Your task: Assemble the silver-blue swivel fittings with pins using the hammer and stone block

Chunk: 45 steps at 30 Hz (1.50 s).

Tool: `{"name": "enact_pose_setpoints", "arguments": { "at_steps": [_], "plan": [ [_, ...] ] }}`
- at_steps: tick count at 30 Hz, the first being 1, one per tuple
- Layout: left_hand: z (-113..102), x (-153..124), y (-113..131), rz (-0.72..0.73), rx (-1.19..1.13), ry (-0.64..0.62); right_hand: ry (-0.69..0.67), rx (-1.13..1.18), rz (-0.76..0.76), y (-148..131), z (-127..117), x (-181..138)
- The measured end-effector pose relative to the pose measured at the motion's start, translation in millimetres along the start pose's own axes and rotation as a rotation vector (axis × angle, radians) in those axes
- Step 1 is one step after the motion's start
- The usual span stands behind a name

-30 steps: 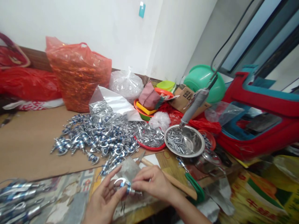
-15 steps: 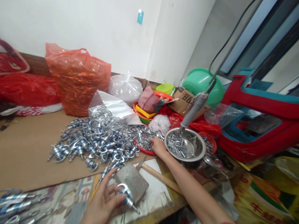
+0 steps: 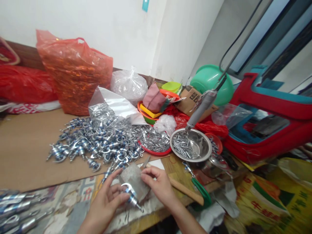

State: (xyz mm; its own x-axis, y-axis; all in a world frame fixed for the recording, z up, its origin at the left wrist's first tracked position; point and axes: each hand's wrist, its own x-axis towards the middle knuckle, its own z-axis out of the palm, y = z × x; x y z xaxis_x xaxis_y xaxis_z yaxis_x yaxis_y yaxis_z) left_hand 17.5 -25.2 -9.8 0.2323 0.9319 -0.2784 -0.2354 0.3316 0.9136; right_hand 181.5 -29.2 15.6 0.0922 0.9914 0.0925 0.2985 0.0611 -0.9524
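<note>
My left hand (image 3: 109,198) grips a small silver metal fitting (image 3: 132,196) with a blue band, a curved hook at one end and a thin pin at the other. It is held low, over the near edge of a grey metal block (image 3: 133,178). Just right of the block is my right hand (image 3: 159,183), thumb and fingertips pinched together; whatever they hold is too small to make out. A wooden-handled hammer (image 3: 186,191) lies partly behind that hand. Beyond it, a red dish (image 3: 159,153) holds many small silver metal pieces.
Blue-banded fittings (image 3: 97,143) lie heaped on cardboard (image 3: 26,146) at left. A steel bowl (image 3: 204,148) of metal pins stands at right, with a grey-handled tool (image 3: 202,109) above it. A green-handled tool (image 3: 202,193) lies at the table edge. Orange bags (image 3: 75,78) stand behind.
My right hand has come back from the red dish to the metal block, near my left hand. The left hand still holds the fitting. The view has tipped slightly downward.
</note>
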Motion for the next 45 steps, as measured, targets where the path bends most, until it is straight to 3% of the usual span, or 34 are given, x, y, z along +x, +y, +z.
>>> {"name": "enact_pose_setpoints", "arguments": {
  "at_steps": [4, 8, 12, 18, 28, 30, 32, 34, 36, 39, 42, 45],
  "plan": [
    [0, -1, 1, -0.002, 0.000, -0.006, 0.044, -0.085, -0.003, -8, 10, -15],
    [0, -1, 2, -0.001, 0.003, -0.034, 0.053, -0.379, -0.092, -11, 21, -25],
    [1, -1, 3, 0.003, 0.017, -0.020, 0.035, -0.539, -0.174, -11, 32, -29],
    [-1, -2, 6, -0.014, 0.036, -0.052, -0.020, -0.724, -0.183, -11, 39, -26],
    [0, -2, 9, -0.014, 0.084, -0.039, -0.084, -0.667, -0.208, -16, 33, -24],
    [1, -2, 7, -0.013, 0.073, -0.011, -0.033, -0.572, -0.211, -10, 27, -23],
    [2, -2, 6, -0.012, 0.067, 0.015, 0.124, -0.485, -0.213, 1, 13, -21],
    [2, -2, 5, -0.006, 0.073, 0.022, 0.275, -0.551, -0.211, 17, -7, -19],
    [2, -3, 6, 0.002, 0.078, 0.015, 0.231, -0.782, -0.179, 34, -30, -19],
    [1, -3, 10, -0.021, 0.064, -0.021, 0.041, -0.980, -0.083, 49, -53, -23],
    [1, -4, 13, -0.039, 0.046, -0.047, 0.024, -0.937, -0.066, 41, -60, -34],
    [1, -4, 13, -0.042, 0.028, -0.044, 0.086, -0.810, -0.199, 17, -60, -46]
  ]
}}
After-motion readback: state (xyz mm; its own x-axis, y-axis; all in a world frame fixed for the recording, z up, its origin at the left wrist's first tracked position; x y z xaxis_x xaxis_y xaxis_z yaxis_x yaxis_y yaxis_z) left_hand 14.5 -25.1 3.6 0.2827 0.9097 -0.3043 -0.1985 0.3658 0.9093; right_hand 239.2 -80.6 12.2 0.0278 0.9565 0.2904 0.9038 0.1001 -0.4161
